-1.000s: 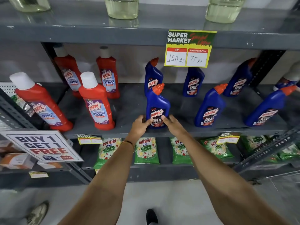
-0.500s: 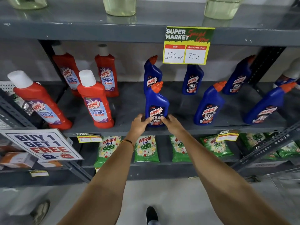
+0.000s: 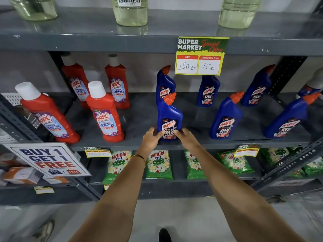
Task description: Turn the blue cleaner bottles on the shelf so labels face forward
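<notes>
Several blue Harpic cleaner bottles with orange caps stand on the grey middle shelf (image 3: 139, 117). The front centre blue bottle (image 3: 169, 116) stands upright at the shelf's front edge with its label facing me. My left hand (image 3: 151, 137) grips its base from the left and my right hand (image 3: 186, 137) grips it from the right. Behind it stands another blue bottle (image 3: 164, 84). Further blue bottles stand to the right: a back one under the price sign (image 3: 208, 91), a front one (image 3: 225, 119), a back right one (image 3: 256, 88) and a far right front one (image 3: 286, 119), all showing labels.
Red Harpic bathroom cleaner bottles (image 3: 104, 112) fill the shelf's left half. A yellow price sign (image 3: 199, 56) hangs from the upper shelf, which carries clear bottles (image 3: 130, 11). Green Wheel packets (image 3: 158, 164) lie on the lower shelf. A "Buy 1 Get 1 Free" sign (image 3: 49, 158) sits lower left.
Both hands have stayed on the base of the front centre blue bottle. The bottle's label looks turned slightly more squarely toward me; the camera view shifted a little.
</notes>
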Demonstrator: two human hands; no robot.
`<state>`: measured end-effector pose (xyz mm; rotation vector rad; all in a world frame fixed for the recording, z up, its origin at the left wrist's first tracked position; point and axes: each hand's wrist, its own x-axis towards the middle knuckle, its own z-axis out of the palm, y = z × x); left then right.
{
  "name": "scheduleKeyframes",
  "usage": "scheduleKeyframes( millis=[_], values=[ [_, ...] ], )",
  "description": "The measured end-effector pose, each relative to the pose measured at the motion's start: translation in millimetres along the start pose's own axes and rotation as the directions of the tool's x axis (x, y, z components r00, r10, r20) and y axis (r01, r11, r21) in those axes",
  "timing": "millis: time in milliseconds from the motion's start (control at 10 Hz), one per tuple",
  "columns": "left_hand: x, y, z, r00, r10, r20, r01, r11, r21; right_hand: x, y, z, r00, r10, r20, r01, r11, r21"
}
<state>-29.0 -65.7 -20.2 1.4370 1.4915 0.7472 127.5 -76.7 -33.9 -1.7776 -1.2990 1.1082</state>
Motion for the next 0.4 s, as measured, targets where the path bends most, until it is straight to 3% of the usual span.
scheduleKeyframes(
  millis=[200,400],
  values=[
    [-2.4,2.1,-1.2,1.0,-0.004,0.011,0.003,0.996,0.092,-7.0,-2.1,-0.1,1.0,0.011,0.007,-0.011,0.999,-0.034],
    [-19.2,1.8,-5.7,0.995,0.028,-0.097,0.0,0.96,0.281,-25.1,-6.4,-1.0,0.994,-0.041,-0.103,0.015,0.97,-0.241]
  ],
)
